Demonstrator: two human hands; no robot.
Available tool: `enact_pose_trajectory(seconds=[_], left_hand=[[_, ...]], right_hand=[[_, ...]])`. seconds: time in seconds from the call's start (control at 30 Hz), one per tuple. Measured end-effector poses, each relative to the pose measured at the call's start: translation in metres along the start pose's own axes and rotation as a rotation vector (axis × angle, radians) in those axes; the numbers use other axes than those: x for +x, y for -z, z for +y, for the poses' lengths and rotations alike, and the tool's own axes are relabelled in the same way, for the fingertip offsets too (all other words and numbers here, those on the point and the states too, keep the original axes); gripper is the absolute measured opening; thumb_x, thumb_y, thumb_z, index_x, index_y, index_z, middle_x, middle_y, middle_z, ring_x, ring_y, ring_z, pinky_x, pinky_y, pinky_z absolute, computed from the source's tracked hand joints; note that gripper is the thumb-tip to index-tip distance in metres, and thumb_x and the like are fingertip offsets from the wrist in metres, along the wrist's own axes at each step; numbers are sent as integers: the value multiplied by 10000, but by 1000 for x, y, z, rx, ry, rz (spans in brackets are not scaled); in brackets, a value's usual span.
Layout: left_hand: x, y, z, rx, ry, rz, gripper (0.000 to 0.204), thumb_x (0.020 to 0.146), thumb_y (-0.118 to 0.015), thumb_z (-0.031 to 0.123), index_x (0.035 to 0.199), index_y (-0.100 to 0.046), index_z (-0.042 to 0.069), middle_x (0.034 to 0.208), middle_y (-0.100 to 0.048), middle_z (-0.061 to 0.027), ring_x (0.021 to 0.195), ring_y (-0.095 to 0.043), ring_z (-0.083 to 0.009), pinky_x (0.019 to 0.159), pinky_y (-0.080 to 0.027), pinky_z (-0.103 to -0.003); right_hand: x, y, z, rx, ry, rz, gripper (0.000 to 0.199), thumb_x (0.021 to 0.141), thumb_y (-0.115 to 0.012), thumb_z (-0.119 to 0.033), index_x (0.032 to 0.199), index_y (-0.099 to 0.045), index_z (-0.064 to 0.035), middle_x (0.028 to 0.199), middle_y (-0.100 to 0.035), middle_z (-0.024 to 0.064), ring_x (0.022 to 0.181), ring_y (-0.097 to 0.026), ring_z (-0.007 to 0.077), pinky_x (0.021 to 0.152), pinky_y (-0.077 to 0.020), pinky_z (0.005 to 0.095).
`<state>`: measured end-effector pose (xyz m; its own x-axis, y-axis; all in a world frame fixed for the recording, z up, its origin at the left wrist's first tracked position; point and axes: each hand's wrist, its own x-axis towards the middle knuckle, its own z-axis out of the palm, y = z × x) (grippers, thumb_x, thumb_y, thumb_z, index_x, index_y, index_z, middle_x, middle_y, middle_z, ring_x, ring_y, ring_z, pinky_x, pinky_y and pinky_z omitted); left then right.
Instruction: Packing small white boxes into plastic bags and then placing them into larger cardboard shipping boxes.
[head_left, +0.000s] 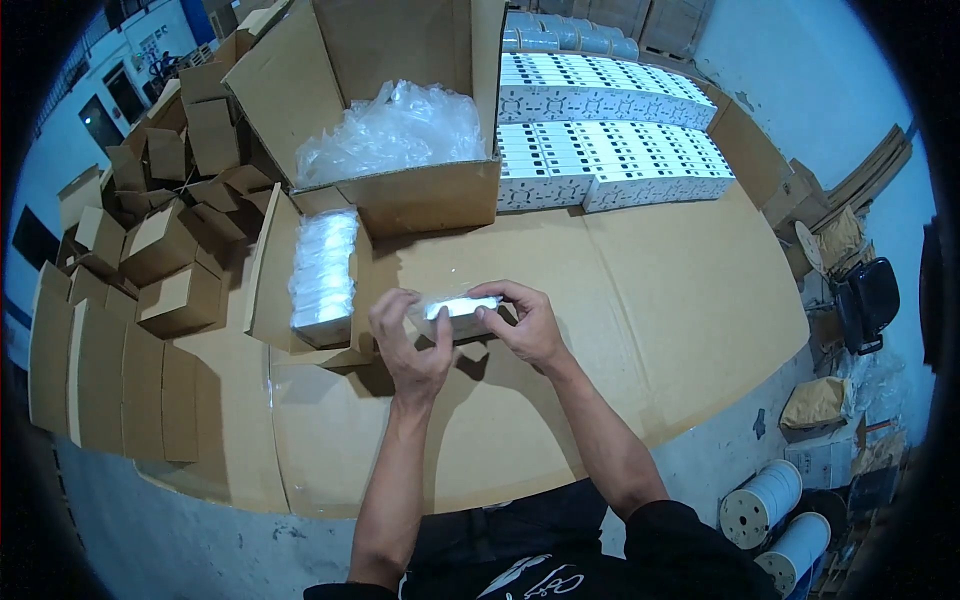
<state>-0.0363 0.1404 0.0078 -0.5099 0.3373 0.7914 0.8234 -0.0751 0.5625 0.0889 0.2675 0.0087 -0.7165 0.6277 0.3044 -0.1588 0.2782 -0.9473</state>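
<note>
Left hand (pixel 408 345) and right hand (pixel 528 325) both hold a small white item in a clear plastic bag (pixel 458 310), each grip closed on one end, just above the cardboard-covered desk (pixel 650 330). An open small carton (pixel 300 285) of bagged items lies just left; stacked white boxes (pixel 610 150) sit behind.

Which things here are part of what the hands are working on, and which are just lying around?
In use: left hand, right hand, small plastic-wrapped white item, open tray of wrapped items.
Lying about: big carton of plastic bags, stacked white boxes, small folded cartons, wire spools.
</note>
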Motion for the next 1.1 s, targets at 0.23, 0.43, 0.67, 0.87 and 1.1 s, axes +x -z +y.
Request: enact_pose_trajectory(seconds=[0.23,0.43,0.67,0.87,1.1], left_hand=[[10,8,5,114,-161,-273,281,778,-765,37,1051,-713,77,1060,-690,-74,1038,-634,-276,990,-469,-430],[7,14,-1,-171,241,-381,301,833,-761,14,1127,-697,32,1108,-700,-99,1016,-674,-247,918,-534,-357],[2,11,-16,-432,518,-479,320,936,-731,60,1243,-652,23,1107,-681,-67,1040,-636,-144,876,-539,-297],[-4,17,0,-364,626,-517,411,945,-720,93,1331,-593,30,1128,-706,-121,1011,-681,-187,896,-543,-337],[-51,53,15,237,167,-659,680,892,-735,178,1459,-434,-44,1510,-453,-236,1413,-407,-429,1180,-328,-510]], right_hand=[[-1,2,-2,42,-49,0,238,892,-714,-51,1121,-732,10,1069,-753,95,978,-675,121,883,-539,295],[1,13,-21,-101,-91,-65,267,883,-688,3,1149,-722,9,1115,-736,108,1095,-658,193,1002,-500,331],[9,25,-37,-472,147,-182,321,848,-753,-55,1168,-731,-36,1089,-744,111,1073,-642,280,964,-522,392],[20,24,-64,-829,157,-345,273,858,-758,-106,1124,-734,-53,1025,-742,118,978,-613,316,906,-515,428],[23,25,-64,-889,104,-304,242,859,-745,-90,1090,-697,-37,1004,-727,137,978,-615,331,891,-511,445]])
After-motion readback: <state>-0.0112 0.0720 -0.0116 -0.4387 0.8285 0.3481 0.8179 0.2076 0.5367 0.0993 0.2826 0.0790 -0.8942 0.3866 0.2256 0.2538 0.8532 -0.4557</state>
